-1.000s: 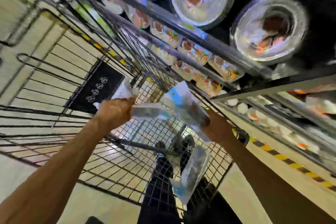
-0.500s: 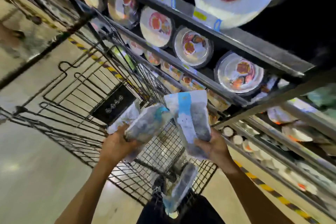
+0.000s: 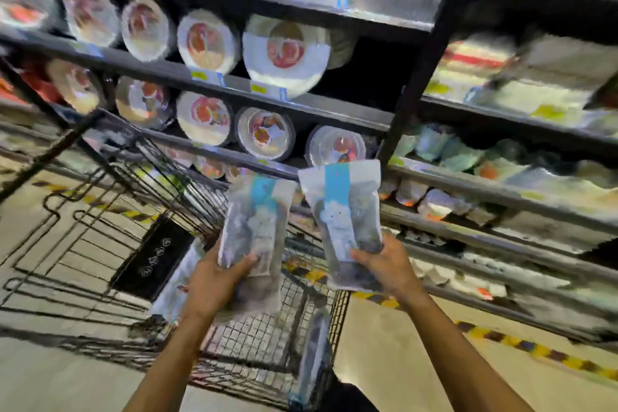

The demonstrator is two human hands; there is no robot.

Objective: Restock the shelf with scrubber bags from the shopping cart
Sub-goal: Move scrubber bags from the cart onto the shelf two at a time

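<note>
Above the shopping cart, the left hand grips one scrubber bag and the right hand a second scrubber bag, fingers curled round their lower ends. Carrying step, I judge; next, both need lifting onto the shelf at right.

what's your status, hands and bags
Left hand grips left scrubber bag, right hand grips right scrubber bag. Both upright over shopping cart. Spare bag in cart. Shelf post just beyond right bag.
</note>
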